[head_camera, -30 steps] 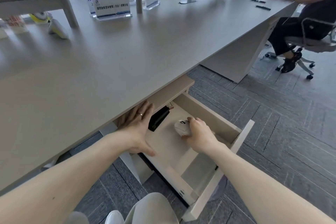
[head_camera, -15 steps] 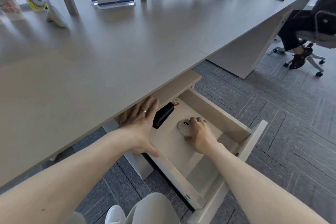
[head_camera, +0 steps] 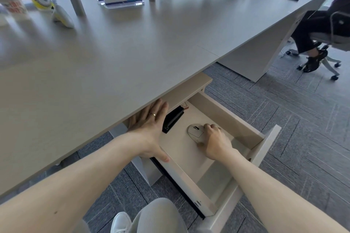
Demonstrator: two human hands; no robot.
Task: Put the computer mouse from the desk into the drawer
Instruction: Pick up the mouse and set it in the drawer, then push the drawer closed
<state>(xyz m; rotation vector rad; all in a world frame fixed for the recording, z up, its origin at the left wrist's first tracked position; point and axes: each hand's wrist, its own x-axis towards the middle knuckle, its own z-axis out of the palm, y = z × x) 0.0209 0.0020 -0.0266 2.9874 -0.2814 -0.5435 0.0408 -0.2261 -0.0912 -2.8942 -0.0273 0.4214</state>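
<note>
Left grip (head_camera: 149,128) lies flat and spread wide, holding nothing, its fingers reaching under the worktop (head_camera: 113,58) edge and its thumb on the near wall of the drawer (head_camera: 223,111). Just right of it, a black stapler (head_camera: 172,120) lies on the drawer floor. Further right, the white computer mouse (head_camera: 195,132) rests on the drawer floor. My right grip (head_camera: 216,141) curls over its right side, fingers touching it.

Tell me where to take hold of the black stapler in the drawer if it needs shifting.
Grip the black stapler across its long narrow sides near the middle, coming from above: it lies flat on the drawer floor, its far end tucked under the desk, left hand close beside.
</note>
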